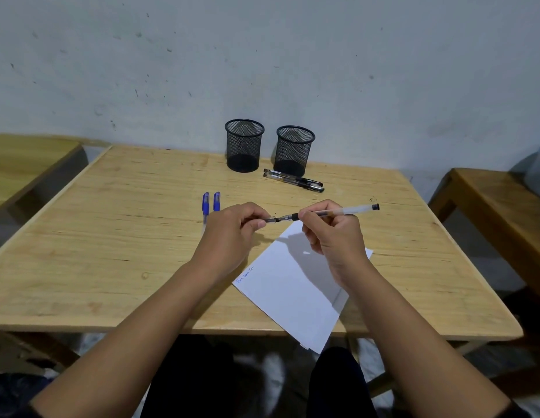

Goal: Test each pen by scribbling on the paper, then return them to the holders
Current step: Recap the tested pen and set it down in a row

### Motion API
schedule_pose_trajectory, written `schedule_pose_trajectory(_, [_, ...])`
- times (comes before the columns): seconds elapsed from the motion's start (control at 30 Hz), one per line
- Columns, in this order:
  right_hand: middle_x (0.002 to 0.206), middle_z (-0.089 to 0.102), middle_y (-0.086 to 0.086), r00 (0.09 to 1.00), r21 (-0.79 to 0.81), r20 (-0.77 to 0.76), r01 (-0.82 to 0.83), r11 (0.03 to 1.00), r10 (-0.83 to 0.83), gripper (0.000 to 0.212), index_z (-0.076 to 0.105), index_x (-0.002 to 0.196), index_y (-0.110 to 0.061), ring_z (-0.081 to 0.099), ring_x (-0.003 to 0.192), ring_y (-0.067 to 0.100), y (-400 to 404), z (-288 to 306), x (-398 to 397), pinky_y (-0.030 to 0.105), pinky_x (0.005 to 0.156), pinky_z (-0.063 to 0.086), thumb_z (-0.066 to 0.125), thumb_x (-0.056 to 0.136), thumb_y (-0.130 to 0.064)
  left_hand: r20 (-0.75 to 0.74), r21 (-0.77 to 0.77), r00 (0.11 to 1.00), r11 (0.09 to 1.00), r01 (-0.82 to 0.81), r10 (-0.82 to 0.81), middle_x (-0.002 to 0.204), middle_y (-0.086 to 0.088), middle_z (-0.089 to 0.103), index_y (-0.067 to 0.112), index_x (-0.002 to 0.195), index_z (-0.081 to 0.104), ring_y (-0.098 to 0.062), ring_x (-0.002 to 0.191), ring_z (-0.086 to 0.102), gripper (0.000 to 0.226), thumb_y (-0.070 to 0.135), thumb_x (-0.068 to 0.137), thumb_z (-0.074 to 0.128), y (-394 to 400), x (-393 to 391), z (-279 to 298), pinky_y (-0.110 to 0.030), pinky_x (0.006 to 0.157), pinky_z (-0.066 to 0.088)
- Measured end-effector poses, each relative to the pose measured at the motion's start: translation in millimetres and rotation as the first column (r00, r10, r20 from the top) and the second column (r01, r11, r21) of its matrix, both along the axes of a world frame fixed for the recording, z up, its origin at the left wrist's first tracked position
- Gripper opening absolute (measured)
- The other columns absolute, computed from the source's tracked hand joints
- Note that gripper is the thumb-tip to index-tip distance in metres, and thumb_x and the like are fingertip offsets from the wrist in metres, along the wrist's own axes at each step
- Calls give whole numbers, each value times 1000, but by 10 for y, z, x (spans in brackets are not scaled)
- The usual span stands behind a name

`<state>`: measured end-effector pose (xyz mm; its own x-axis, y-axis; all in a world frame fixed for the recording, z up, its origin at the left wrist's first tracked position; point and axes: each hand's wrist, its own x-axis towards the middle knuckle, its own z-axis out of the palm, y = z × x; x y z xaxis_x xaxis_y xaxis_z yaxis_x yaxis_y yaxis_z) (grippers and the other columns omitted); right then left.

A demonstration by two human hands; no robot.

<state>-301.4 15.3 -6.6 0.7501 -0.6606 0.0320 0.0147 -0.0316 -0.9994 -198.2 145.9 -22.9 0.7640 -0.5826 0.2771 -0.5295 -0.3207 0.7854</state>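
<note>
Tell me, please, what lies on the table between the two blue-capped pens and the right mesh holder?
In the head view, two black pens lie side by side before the right mesh holder; otherwise bare wood up to the blue-capped pens.

Above the near end of the white paper (296,285), the right hand (332,236) holds a clear black pen (335,211), its tip meeting the cap (270,220) pinched by the left hand (232,229). Left of the paper's far corner lie two blue pens (211,202). Beyond the paper lie two black pens (293,180), and behind them stand two mesh holders (244,145) (294,150) on the wooden table (112,236).
</note>
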Motion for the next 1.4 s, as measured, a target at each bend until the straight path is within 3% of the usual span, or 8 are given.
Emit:
schedule_pose_trajectory(0.43, [50, 47, -3, 986, -82, 72, -144, 986, 150, 17, 60, 71, -14, 35, 43, 10, 69, 13, 12, 16, 42, 30, 63, 86, -6, 81, -72, 997, 997, 12, -6, 79, -3, 70, 13, 87, 69, -16, 72, 61, 12, 6, 86, 59, -28, -151, 72, -14, 63, 41])
schedule_pose_trajectory(0.67, [65, 53, 4, 985, 83, 144, -103, 991, 90, 9, 67, 83, -9, 45, 54, 11, -15, 64, -4, 19, 45, 34, 60, 87, -6, -24, -17, 1000, 1000, -20, 19, 70, 13, 60, 20, 85, 67, 7, 56, 49, 19, 6, 89, 54, 44, 16, 111, -4, 54, 36])
schedule_pose_trajectory(0.73, [70, 59, 5, 989, 69, 113, -101, 992, 93, 12, 72, 86, -10, 50, 59, 11, -8, 47, -70, 19, 48, 39, 60, 87, -8, -48, -18, 998, 999, -46, 45, 75, 14, 63, 23, 84, 67, 8, 66, 54, 19, 9, 89, 55, 108, 145, 141, -5, 61, 38])
schedule_pose_trajectory(0.83, [77, 69, 7, 988, -56, -57, -145, 988, 141, 13, 75, 86, -20, 56, 65, 10, 110, -58, -144, 20, 57, 45, 67, 82, -12, -230, -187, 973, 981, -60, 15, 83, 0, 67, 29, 83, 66, -12, 79, 61, 22, 10, 89, 55, 152, 293, 196, -25, 83, 49])
schedule_pose_trajectory(1.0, [77, 70, 2, 977, -107, -91, -203, 973, 194, 11, 72, 88, -21, 62, 73, 4, 312, -125, -43, 15, 67, 47, 73, 79, -15, -299, -262, 949, 965, 21, -102, 80, -2, 64, 31, 85, 67, -12, 76, 60, 25, 10, 90, 55, 25, 252, 216, -29, 86, 53])
schedule_pose_trajectory(1.17, [71, 70, -3, 986, -110, -58, -161, 981, 156, 32, 64, 108, -29, 60, 62, -1, 341, -77, 166, 21, 70, 46, 71, 80, -14, -297, -300, 950, 954, 3, -96, 83, -3, 68, 37, 90, 69, -10, 77, 63, 23, 17, 88, 58, -62, 292, 216, -36, 91, 53])
schedule_pose_trajectory(1.33, [71, 68, 1, 992, -62, -67, -109, 992, 105, 40, 65, 115, -30, 61, 65, 4, 265, -104, 464, 24, 71, 47, 70, 80, -11, -183, -163, 976, 976, -147, 116, 96, 7, 66, 33, 114, 61, 1, 85, 59, 25, 31, 90, 55, 27, 538, 137, -7, 72, 41])
schedule_pose_trajectory(1.4, [67, 66, -4, 992, -63, -118, -61, 996, 54, 42, 64, 117, -29, 60, 66, 6, 198, -155, 630, 30, 77, 51, 70, 78, -12, -107, -56, 963, 966, -253, 246, 108, 7, 64, 26, 117, 60, -2, 95, 57, 27, 30, 91, 53, 127, 651, 21, -5, 74, 37])
